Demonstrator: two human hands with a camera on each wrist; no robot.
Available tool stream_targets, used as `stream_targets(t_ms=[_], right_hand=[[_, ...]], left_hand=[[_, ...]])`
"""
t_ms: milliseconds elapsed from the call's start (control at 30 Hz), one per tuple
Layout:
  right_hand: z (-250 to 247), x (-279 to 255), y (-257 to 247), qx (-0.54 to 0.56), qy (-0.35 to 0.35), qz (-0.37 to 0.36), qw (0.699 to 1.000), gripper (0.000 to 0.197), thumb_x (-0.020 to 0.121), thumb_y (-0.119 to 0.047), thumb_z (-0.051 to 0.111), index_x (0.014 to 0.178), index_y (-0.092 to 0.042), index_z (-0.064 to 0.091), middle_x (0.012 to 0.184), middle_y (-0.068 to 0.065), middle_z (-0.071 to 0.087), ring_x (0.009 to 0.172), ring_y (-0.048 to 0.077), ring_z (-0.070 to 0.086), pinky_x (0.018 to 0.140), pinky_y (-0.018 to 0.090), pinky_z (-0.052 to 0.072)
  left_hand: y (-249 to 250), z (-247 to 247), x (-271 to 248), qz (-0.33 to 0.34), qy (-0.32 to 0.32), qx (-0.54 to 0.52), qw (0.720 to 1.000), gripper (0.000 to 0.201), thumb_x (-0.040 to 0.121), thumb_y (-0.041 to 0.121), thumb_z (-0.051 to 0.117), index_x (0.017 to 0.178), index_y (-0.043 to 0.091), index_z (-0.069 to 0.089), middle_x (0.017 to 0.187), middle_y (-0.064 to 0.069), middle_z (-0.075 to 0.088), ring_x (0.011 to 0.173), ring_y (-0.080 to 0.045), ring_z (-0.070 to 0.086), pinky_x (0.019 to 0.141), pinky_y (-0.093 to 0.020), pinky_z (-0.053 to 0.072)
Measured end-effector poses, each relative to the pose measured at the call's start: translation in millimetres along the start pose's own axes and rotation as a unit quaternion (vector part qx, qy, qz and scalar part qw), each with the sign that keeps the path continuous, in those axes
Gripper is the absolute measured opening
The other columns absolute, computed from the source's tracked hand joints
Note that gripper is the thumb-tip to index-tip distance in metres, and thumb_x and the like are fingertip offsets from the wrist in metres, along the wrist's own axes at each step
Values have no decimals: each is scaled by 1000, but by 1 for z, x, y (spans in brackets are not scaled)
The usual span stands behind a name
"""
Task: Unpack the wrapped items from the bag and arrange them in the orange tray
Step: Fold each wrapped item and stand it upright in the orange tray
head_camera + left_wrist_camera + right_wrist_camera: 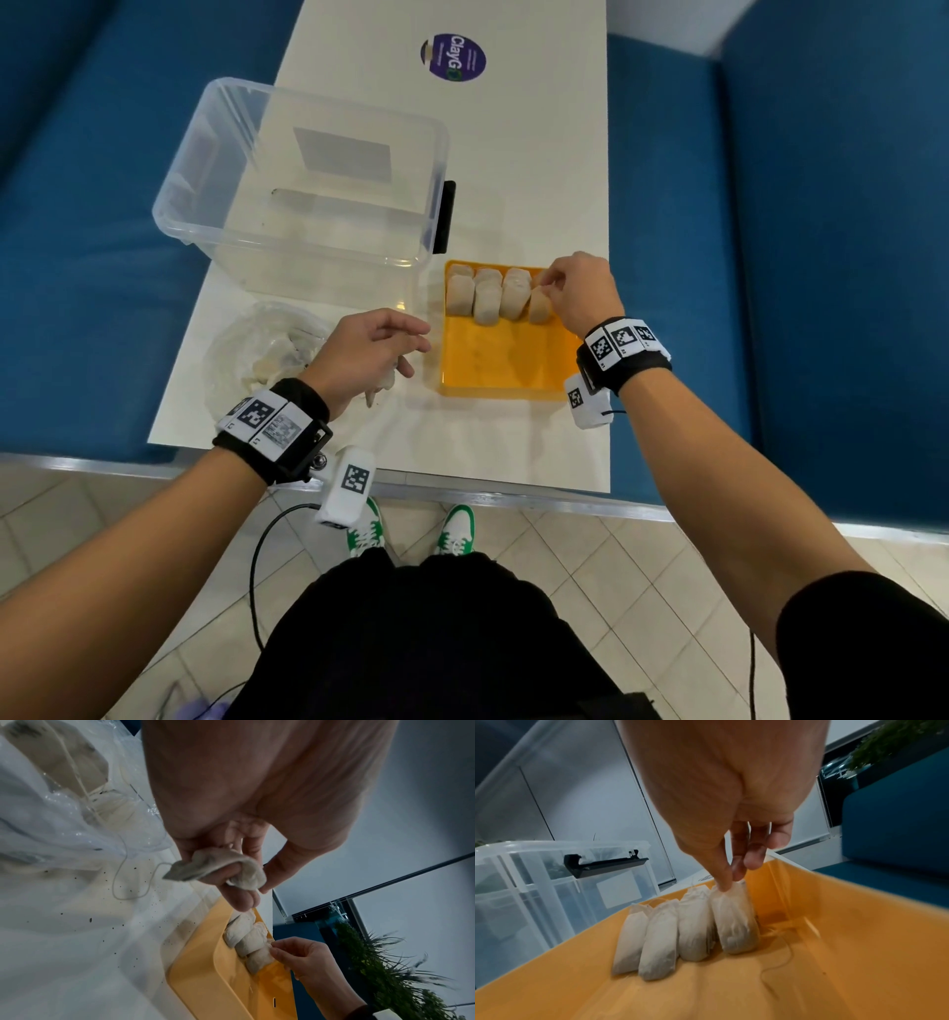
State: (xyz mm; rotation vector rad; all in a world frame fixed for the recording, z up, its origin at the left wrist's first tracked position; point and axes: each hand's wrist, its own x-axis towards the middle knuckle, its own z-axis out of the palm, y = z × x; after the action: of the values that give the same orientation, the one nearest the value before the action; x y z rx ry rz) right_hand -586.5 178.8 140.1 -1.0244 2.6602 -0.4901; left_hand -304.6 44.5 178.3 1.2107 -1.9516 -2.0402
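While the crumpled clear plastic bag (267, 349) lies left of the shallow orange plastic tray (506, 360) on the white desk (513, 154), the left hand (367, 354) clutches a limp pale sachet (218, 869); its trailing string could snag. Inside the tray's far end, the right hand (577, 293) pinches the rightmost standing sachet (734, 920); releasing carelessly may topple the row.

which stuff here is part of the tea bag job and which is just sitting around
Part of the job:
- orange tray
- row of tea bags in the tray
- plastic bag
- tea bag in the left hand
- right hand, pinching the end tea bag

Just lying about:
- clear tub
- purple sticker
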Motion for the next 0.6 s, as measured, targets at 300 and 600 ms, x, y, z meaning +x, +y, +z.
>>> stream_targets(t_ms=[300,600], right_hand=[[-3,3,-8,4,16,26,1000,16,94,-9,62,96,-12,77,101,7,72,91,24,66,84,40,59],[-7,3,-12,27,35,28,999,15,94,-9,61,96,-11,75,100,7,72,90,21,64,82,35,57]], left_hand=[[0,-6,1,-4,-11,0,1000,30,96,-4,56,116,14,71,114,-7,74,76,-12,69,53,-31,42],[0,-5,1,-1,-12,0,1000,36,101,-7,47,127,11,64,122,-11,71,83,-14,75,54,-34,49]])
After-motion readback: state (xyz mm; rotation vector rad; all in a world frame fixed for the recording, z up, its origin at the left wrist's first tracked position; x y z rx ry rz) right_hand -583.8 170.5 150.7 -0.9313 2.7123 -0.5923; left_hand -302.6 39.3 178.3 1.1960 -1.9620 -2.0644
